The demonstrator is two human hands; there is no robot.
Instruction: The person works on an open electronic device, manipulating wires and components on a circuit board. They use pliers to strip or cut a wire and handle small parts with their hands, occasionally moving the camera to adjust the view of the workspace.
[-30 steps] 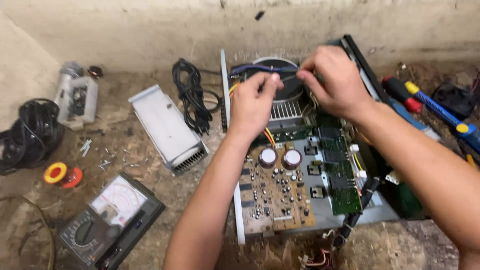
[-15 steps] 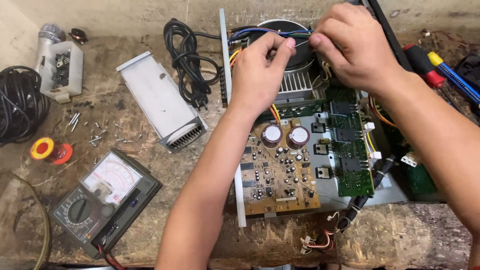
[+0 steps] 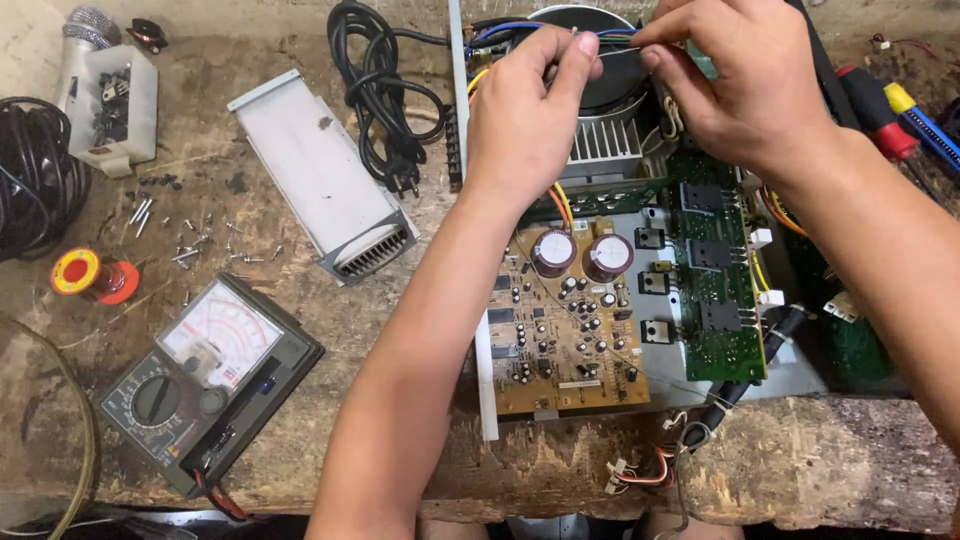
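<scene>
The wooden bench (image 3: 820, 470) is worn and scratched, and most of its right half is taken up by an opened amplifier (image 3: 640, 300) with its cover off. Inside it lie a tan circuit board (image 3: 565, 340) carrying two large round capacitors (image 3: 580, 255), a green circuit board (image 3: 715, 290) standing to the right of it, a finned metal heat sink (image 3: 605, 150) above them, and a dark round transformer (image 3: 610, 70) at the far end. To the left of the amplifier rests a grey metal cover (image 3: 320, 180), with a coiled black power cord (image 3: 385, 90) beyond it. A meter with a dial and needle (image 3: 205, 375) lies near the front left edge. Further left are a black cable coil (image 3: 35, 175), a white box of small parts (image 3: 110, 105), a reel of solder (image 3: 85, 275) and scattered screws (image 3: 190, 250). Screwdrivers (image 3: 890, 100) lie at the far right.

Over the transformer, the left hand (image 3: 525, 115) is closed with thumb and forefinger pinching the thin wires (image 3: 610, 38). The right hand (image 3: 740, 85) pinches the same wires from the other side, its fingertips almost meeting those of the left.
</scene>
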